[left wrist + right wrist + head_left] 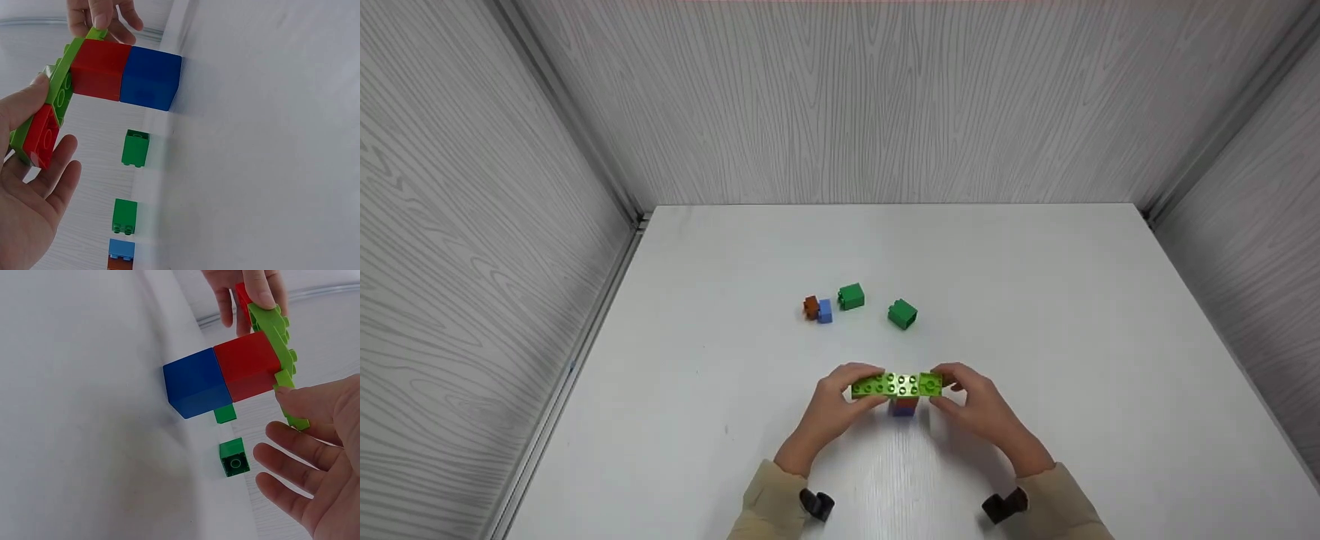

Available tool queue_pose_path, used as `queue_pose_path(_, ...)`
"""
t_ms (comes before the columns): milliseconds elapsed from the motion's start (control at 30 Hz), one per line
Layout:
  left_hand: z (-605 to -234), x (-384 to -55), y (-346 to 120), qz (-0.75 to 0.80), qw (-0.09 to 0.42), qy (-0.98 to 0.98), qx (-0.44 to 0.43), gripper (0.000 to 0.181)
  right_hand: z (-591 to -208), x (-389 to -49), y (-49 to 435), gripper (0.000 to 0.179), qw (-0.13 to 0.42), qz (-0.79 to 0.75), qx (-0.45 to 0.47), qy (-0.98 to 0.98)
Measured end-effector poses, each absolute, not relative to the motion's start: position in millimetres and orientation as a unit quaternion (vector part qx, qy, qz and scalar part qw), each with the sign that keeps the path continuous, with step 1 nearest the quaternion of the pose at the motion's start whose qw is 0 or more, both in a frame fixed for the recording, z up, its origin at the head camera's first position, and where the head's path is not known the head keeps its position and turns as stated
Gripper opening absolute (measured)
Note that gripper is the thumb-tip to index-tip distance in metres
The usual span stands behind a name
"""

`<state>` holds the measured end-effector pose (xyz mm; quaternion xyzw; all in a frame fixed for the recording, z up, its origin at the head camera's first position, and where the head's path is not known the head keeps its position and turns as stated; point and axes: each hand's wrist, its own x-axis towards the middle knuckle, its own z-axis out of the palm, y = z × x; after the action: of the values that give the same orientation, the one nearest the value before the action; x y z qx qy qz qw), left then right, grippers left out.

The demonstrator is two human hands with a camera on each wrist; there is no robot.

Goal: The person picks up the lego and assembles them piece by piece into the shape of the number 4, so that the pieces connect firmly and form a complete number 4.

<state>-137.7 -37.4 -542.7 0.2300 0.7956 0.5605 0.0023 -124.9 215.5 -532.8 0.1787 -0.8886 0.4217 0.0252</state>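
Note:
In the head view, a red brick (906,403) on a blue brick (903,412) forms a stack under a row of light green studded pieces (901,385). My left hand (834,405) grips the left end of the row. A second red brick (40,136) hangs under that end in the left wrist view, beside my left thumb. On the other side my right hand (981,405) pinches a small light green piece (286,379) at the row's right end. In the right wrist view, the red brick (247,365) sits flush against the blue brick (197,382).
Beyond the stack lie two dark green bricks (851,296). To their left, a small light blue brick (825,311) lies against a brown brick (811,308). Grey wood-grain panels (840,105) enclose the white table (720,255) at the back and sides.

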Motion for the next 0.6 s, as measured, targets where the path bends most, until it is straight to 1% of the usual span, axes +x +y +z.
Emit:
queue_pose_path(133,-543.0,-137.5,-37.2,0.562,0.003,0.794,0.231,0.040,-529.8,-124.1,216.8,0.034,0.028,0.430,0.191,-0.882)
queue_pose_path(300,-543.9,-137.8,-37.3,0.562,0.003,0.794,0.230,0.039,-521.1,-123.5,215.7,0.033,0.013,0.437,0.191,-0.879)
queue_pose_path(467,-544.7,-138.5,-37.1,0.557,-0.004,0.797,0.235,0.037,-510.8,-122.7,214.6,0.033,-0.008,0.404,0.197,-0.893)
queue_pose_path(600,-544.0,-139.0,-36.4,0.557,-0.002,0.796,0.236,0.038,-501.4,-123.5,213.8,0.034,-0.014,0.379,0.202,-0.903)
